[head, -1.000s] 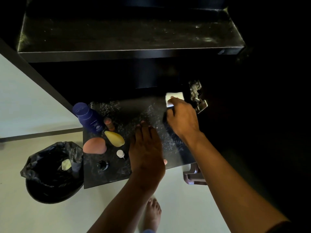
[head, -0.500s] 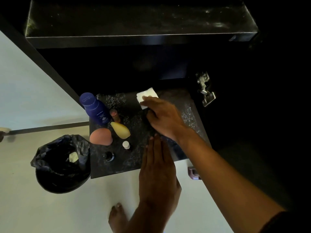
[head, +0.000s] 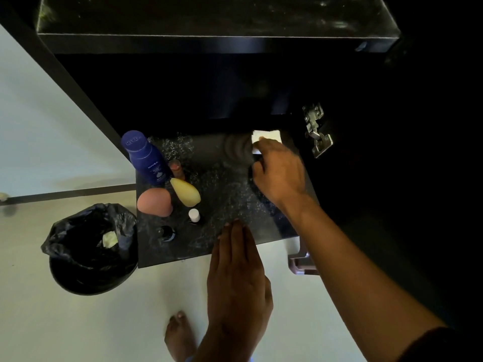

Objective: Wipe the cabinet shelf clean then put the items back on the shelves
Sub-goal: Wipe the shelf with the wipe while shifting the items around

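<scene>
White wipe (head: 266, 135) lies crosswise under right hand (head: 279, 176).

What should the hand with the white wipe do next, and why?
Probably sweep the white wipe back toward the front edge. The right hand presses it at the shelf's far right corner, and pale dust specks still cover the middle. The left hand hovers flat at the front.

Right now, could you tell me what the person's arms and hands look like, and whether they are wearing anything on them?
Both hands are bare: the left hand and the right hand show no gloves, rings or watch. Both forearms are uncovered. A dark sleeve edge shows on the right arm at the picture's lower right corner; no left sleeve is in view.
</scene>
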{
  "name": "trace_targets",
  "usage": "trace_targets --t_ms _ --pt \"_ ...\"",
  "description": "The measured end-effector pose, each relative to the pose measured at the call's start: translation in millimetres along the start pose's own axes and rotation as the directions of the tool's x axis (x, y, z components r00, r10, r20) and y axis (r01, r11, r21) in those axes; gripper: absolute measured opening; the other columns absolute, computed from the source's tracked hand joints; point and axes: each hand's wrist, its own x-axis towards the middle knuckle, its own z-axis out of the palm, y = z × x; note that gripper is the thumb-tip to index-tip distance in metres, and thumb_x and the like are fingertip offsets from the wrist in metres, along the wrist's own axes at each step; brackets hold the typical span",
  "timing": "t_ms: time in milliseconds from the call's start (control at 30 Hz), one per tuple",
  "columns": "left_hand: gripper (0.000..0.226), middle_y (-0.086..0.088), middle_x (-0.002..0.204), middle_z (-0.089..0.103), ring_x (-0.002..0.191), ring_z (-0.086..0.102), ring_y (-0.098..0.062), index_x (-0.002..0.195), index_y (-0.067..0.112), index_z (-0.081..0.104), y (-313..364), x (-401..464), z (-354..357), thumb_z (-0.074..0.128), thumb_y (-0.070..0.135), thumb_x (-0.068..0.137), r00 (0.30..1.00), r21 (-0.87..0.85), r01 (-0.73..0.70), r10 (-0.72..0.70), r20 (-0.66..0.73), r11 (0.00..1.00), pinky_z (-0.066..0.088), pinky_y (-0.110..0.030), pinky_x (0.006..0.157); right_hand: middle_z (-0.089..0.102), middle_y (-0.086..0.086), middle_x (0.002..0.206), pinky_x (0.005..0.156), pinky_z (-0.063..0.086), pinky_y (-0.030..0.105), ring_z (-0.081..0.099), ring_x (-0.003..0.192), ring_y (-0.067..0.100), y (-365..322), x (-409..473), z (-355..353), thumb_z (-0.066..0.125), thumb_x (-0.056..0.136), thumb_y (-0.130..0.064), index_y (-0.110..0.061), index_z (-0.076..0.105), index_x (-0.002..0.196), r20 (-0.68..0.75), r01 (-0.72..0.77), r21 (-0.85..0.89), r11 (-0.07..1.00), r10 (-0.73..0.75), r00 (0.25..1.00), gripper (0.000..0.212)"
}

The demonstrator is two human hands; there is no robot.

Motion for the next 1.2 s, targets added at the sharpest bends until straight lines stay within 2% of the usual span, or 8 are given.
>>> trace_targets --t_ms 200,267,367,467,633,833,1000,1200 --pt "0.101 -0.019 0.146 0.059 0.131 0.062 -0.036 0.145 -0.002 0.054 -1.5 1.0 4.8 0.095 0.023 0.056 0.998 -0.011 -0.019 0.019 -0.06 1.0 0.054 -0.049 0.106 0.069 0.016 0.132 0.101 0.055 0.041 0.069 0.116 0.034 -23.5 -36.3 6.4 0.056 0.092 -0.012 -0.006 0.065 0.134 0.067 0.217 0.074 0.973 -0.222 0.973 0.043" --pt "0.1 -0.018 0.147 0.059 0.132 0.061 -0.035 0.146 -0.001 0.054 -3.9 1.3 7.5 0.095 0.022 0.057 0.997 -0.03 -0.029 0.026 -0.073 0.999 0.053 -0.049 0.108 0.069 0.015 0.136 0.106 0.053 0.042 0.069 0.12 0.034 -14.6 -58.7 8.7 0.055 0.092 -0.016 -0.007 0.065 0.137 0.051 0.183 0.072 0.98 -0.187 0.981 0.047" --pt "0.104 -0.02 0.147 0.058 0.131 0.061 -0.037 0.145 -0.002 0.053 -4.8 0.7 8.6 0.096 0.023 0.054 0.998 -0.021 -0.022 0.021 -0.062 1.0 0.052 -0.048 0.108 0.059 0.01 0.15 0.12 0.031 0.036 0.058 0.137 0.028 8.5 -63.9 6.1 0.054 0.097 -0.021 -0.011 0.06 0.145 0.085 0.056 -0.037 0.998 -0.052 0.995 0.049" --pt "0.11 -0.02 0.147 0.058 0.131 0.062 -0.037 0.146 -0.002 0.053 -3.7 1.2 7.7 0.099 0.026 0.051 0.999 -0.023 -0.011 0.01 -0.043 1.0 0.049 -0.045 0.108 0.051 0.009 0.158 0.13 0.022 0.042 0.046 0.147 0.023 25.0 -36.7 3.0 0.035 0.098 -0.036 -0.012 0.051 0.152 0.097 0.027 -0.176 0.984 -0.01 0.995 0.062" --pt "0.111 -0.02 0.147 0.058 0.131 0.062 -0.037 0.146 -0.003 0.053 -4.4 0.6 5.6 0.1 0.026 0.05 0.999 -0.011 -0.021 0.021 -0.048 1.0 0.05 -0.045 0.107 0.044 0.008 0.163 0.131 0.011 0.047 0.036 0.153 0.021 19.1 12.4 12.7 0.027 0.095 -0.04 -0.012 0.048 0.153 0.092 0.052 -0.166 0.985 -0.037 0.995 0.068" --pt "0.105 -0.022 0.141 0.063 0.125 0.066 -0.038 0.141 -0.004 0.058 -3.4 3.8 6.6 0.099 0.022 0.048 0.999 -0.011 -0.012 0.011 -0.052 1.0 0.051 -0.047 0.104 0.041 0.009 0.165 0.131 0.011 0.049 0.038 0.153 0.023 -4.0 -25.0 14.8 0.035 0.105 -0.035 -0.014 0.045 0.156 0.168 0.279 -0.119 0.953 -0.257 0.952 0.056" --pt "0.106 -0.022 0.138 0.064 0.122 0.067 -0.039 0.139 -0.004 0.06 -3.5 6.1 9.8 0.099 0.022 0.044 0.999 -0.01 0.008 -0.009 -0.051 1.0 0.049 -0.047 0.104 0.04 0.007 0.165 0.131 0.01 0.047 0.038 0.153 0.02 11.7 -27.7 4.8 0.015 0.106 -0.044 -0.014 0.044 0.157 0.168 0.224 -0.189 0.956 -0.194 0.967 0.065" --pt "0.106 -0.022 0.14 0.063 0.124 0.066 -0.039 0.14 -0.004 0.059 -3.8 5.4 9.5 0.099 0.023 0.046 0.999 -0.014 0.008 -0.009 -0.054 1.0 0.048 -0.047 0.105 0.018 0.004 0.174 0.132 -0.002 0.047 0.012 0.161 0.016 11.5 -16.8 14.3 0.006 0.107 -0.049 -0.016 0.021 0.165 0.218 0.223 -0.217 0.95 -0.176 0.96 0.068"
